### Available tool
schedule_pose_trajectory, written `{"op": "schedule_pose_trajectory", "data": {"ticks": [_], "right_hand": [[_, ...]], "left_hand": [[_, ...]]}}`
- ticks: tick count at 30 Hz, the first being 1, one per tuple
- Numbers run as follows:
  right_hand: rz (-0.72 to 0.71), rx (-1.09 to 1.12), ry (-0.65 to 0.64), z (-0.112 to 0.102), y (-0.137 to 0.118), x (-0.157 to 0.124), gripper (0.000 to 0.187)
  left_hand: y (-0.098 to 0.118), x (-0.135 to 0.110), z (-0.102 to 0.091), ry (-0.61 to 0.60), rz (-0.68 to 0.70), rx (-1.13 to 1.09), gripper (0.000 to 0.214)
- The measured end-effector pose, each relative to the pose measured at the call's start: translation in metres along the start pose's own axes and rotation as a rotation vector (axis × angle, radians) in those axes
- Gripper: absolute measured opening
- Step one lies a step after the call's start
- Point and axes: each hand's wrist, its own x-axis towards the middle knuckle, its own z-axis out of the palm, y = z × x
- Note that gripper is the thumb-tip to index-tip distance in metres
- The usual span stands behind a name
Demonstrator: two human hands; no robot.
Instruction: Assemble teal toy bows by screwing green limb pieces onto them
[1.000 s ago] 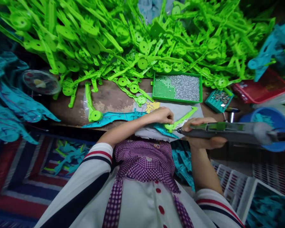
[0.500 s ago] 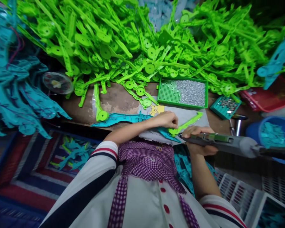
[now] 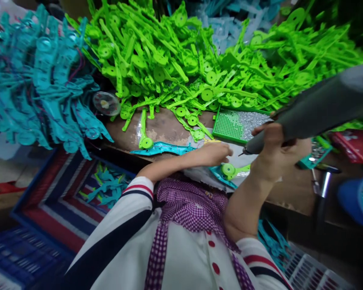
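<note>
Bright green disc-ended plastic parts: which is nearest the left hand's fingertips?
The green part overlapping a curved teal plastic piece, just below the left hand in the picture; every other one lies farther away.

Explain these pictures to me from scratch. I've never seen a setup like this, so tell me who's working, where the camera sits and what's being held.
There is no robot here: a person works bare-handed. One camera worn on the head takes every picture, looking forward and down.

The right hand grips a dark gray power tool, its thin tip pointing toward the left hand. That hand is curled above a long blue part; whether it pinches anything is hidden. Just beyond it lies a green piece with a round end.

On the brown worktop are a green tray of small silvery pieces and a big heap of green parts. More blue parts are stacked at the left.
</note>
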Motion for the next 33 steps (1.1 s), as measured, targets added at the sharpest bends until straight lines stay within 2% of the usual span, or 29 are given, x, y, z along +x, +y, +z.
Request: {"op": "schedule_pose_trajectory", "data": {"ticks": [3, 5, 7, 10, 12, 14, 16, 18, 19, 20, 21, 23, 24, 28, 30, 33], "right_hand": [[-0.017, 0.025, 0.129, -0.004, 0.003, 0.002, 0.035], [0.018, 0.044, 0.075, -0.005, 0.007, -0.003, 0.036], [0.034, 0.054, 0.043, -0.003, 0.011, -0.007, 0.033], [0.012, 0.05, 0.021, 0.0, 0.016, -0.007, 0.03], [-0.021, 0.024, -0.042, -0.001, 0.021, -0.006, 0.03], [-0.075, -0.034, -0.08, -0.005, 0.028, -0.008, 0.036], [-0.161, -0.145, -0.007, -0.008, 0.033, -0.019, 0.042], [-0.288, -0.29, 0.049, -0.006, 0.037, -0.042, 0.035], [-0.354, -0.363, -0.002, -0.002, 0.038, -0.057, 0.027], [-0.415, -0.423, -0.115, 0.004, 0.038, -0.072, 0.017], [-0.445, -0.473, -0.285, 0.011, 0.038, -0.086, 0.01], [-0.429, -0.578, -0.513, 0.03, 0.038, -0.108, 0.013], [-0.392, -0.64, -0.555, 0.039, 0.038, -0.114, 0.02], [-0.239, -0.83, -0.516, 0.068, 0.043, -0.112, 0.039], [-0.195, -0.856, -0.51, 0.074, 0.045, -0.105, 0.036], [-0.196, -0.839, -0.507, 0.074, 0.049, -0.098, 0.027]], "left_hand": [[-0.019, -0.065, 0.003, 0.171, -0.003, -0.044, 0.027], [-0.032, -0.097, 0.019, 0.259, -0.11, -0.011, 0.031], [-0.04, -0.113, 0.041, 0.327, -0.181, 0.033, 0.038], [-0.043, -0.114, 0.066, 0.406, -0.266, 0.063, 0.029], [-0.042, -0.109, 0.067, 0.428, -0.295, 0.058, 0.028], [-0.041, -0.107, 0.057, 0.421, -0.302, 0.012, 0.026], [-0.041, -0.104, 0.04, 0.386, -0.31, -0.088, 0.023], [-0.044, -0.098, 0.021, 0.331, -0.335, -0.187, 0.022], [-0.046, -0.092, 0.012, 0.302, -0.358, -0.214, 0.023], [-0.049, -0.085, 0.004, 0.274, -0.386, -0.222, 0.024], [-0.052, -0.077, -0.003, 0.25, -0.416, -0.216, 0.024], [-0.057, -0.06, -0.012, 0.204, -0.441, -0.222, 0.022], [-0.059, -0.051, -0.015, 0.18, -0.439, -0.247, 0.021], [-0.066, -0.033, -0.019, 0.111, -0.392, -0.394, 0.018], [-0.069, -0.042, -0.019, 0.154, -0.34, -0.421, 0.018], [-0.076, -0.077, -0.015, 0.35, -0.233, -0.419, 0.02]]}}
